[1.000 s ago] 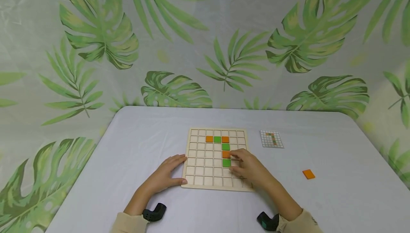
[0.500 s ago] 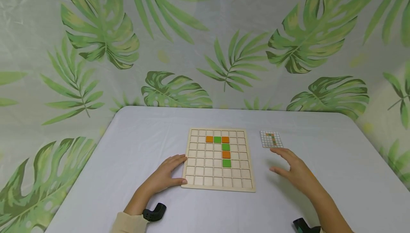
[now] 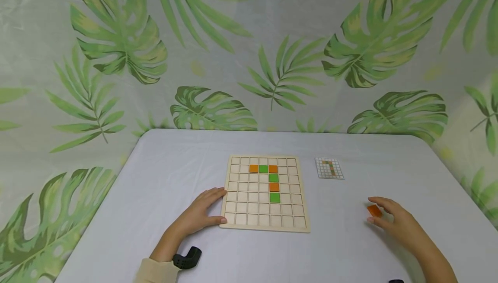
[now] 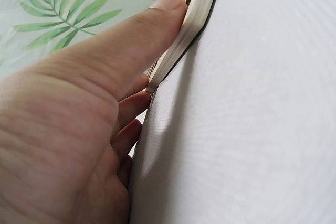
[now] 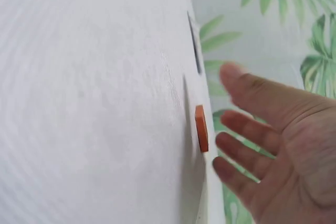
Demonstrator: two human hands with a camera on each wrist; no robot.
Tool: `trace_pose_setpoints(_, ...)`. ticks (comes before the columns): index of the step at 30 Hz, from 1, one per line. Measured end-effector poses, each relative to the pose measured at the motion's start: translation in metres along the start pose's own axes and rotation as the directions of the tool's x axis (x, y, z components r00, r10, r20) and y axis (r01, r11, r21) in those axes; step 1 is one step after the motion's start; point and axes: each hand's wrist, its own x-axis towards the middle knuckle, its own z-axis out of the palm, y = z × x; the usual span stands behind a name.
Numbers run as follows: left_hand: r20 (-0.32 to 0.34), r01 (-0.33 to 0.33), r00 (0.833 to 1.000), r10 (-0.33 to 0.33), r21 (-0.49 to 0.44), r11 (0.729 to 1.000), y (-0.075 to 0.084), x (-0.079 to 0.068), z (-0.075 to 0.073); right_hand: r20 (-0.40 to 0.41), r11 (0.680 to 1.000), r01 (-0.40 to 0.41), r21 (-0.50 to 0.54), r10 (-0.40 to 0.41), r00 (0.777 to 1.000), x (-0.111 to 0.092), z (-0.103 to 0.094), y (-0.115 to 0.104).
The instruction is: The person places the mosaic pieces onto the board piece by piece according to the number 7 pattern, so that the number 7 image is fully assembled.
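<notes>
A wooden grid board (image 3: 242, 219) lies mid-table, with orange and green square tiles set in some of its cells. My left hand (image 3: 197, 212) rests against the board's left edge, fingers stretched out and thumb at the near corner. In the left wrist view that thumb (image 4: 142, 40) lies on the board's rim (image 4: 197, 19). Off to the right, my right hand (image 3: 402, 222) reaches over a loose orange tile (image 3: 374, 210), thumb and forefinger spread on either side of it. From the right wrist, this tile (image 5: 201, 129) shows on the white cloth, with a gap to the fingers.
A small pattern card (image 3: 329, 168) printed with a coloured grid lies right of the board, behind the loose tile. White cloth (image 3: 175, 157) covers the table. A leaf-patterned sheet (image 3: 218, 58) hangs behind it.
My right hand has left the board and moved right, passing near the card, to the loose orange tile. My left hand stays at the board's edge.
</notes>
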Motion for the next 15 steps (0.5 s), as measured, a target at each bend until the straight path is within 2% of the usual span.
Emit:
trace_pose_setpoints(3,-0.001,0.006,1.000,-0.006,-0.003,1.000,0.000,0.000,0.000,0.048,0.999,-0.032,0.014,0.031,0.998,-0.003,-0.001,0.009)
trace_pose_setpoints(6,-0.003,0.014,1.000,-0.014,-0.006,1.000,0.000,0.000,0.000,0.042,1.000,-0.028,-0.001,0.028,0.999,-0.003,-0.001,0.015)
trace_pose_setpoints(12,-0.004,0.024,1.000,-0.024,-0.006,1.000,0.001,0.000,0.000,-0.078,0.993,0.061,-0.100,-0.069,0.995,0.003,0.004,0.025)
trace_pose_setpoints(15,-0.002,0.021,1.000,-0.021,0.000,1.000,0.000,0.000,0.000,-0.110,0.991,0.070,-0.112,-0.082,0.991,0.004,0.007,0.026)
